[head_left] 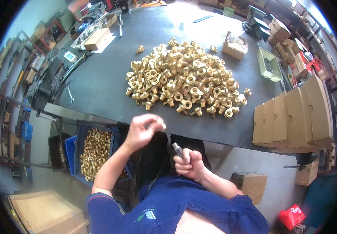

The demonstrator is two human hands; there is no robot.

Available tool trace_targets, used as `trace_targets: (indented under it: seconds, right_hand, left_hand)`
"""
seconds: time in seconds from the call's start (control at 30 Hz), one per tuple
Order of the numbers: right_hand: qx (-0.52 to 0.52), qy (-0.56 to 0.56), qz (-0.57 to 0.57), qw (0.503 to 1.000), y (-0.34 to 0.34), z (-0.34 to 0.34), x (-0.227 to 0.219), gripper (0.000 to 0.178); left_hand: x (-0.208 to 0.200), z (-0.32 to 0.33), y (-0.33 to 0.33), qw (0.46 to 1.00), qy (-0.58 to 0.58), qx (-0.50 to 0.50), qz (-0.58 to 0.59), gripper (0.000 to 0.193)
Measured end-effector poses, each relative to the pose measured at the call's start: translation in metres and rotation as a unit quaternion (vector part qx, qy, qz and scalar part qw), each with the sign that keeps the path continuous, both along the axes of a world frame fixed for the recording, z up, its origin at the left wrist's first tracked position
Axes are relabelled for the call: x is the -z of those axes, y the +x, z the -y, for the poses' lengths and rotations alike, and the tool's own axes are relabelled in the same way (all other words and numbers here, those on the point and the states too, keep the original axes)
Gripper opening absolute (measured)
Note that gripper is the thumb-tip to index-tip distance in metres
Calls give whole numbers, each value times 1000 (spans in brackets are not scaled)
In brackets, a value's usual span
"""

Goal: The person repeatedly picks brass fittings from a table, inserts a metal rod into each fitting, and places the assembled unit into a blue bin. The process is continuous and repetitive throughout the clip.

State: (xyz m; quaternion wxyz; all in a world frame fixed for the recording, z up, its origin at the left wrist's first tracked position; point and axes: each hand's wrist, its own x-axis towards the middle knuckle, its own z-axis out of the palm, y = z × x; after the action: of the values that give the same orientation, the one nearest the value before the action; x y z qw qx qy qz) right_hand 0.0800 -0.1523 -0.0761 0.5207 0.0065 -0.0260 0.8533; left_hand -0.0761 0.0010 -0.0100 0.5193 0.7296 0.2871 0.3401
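Pale wall (pixel 27 20), grey floor (pixel 224 160), cluttered shelves (pixel 15 101) both sides.

Your left forearm (pixel 113 167) rises from the lower left of centre, and your left hand (pixel 142 130) sits just left of the frame's middle, closed in a pinch. Your right forearm (pixel 220 182) slants up leftward to your right hand (pixel 190 165), fisted just below and right of centre.

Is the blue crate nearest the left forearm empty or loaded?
Loaded: many brass parts show inside the blue crate. How deep they lie, I cannot tell.
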Motion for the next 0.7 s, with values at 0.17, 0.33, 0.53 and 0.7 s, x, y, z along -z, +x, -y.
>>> trace_targets:
  seconds: [0.17,0.33,0.53,0.7]
  right_hand:
    - [96,9,157,983,15,17,-3,11]
    - [122,-5,210,970,19,31,-1,11]
    - [148,-2,249,957,39,45,6,18]
    - [156,-12,260,953,46,43,7,22]
  left_hand:
    - [-32,-86,68,943,312,-61,-99,17]
    - [-53,-142,177,875,447,-36,-182,20]
    - [-17,-197,259,840,428,-45,-331,22]
    - [-22,-202,251,845,438,-46,-303,23]
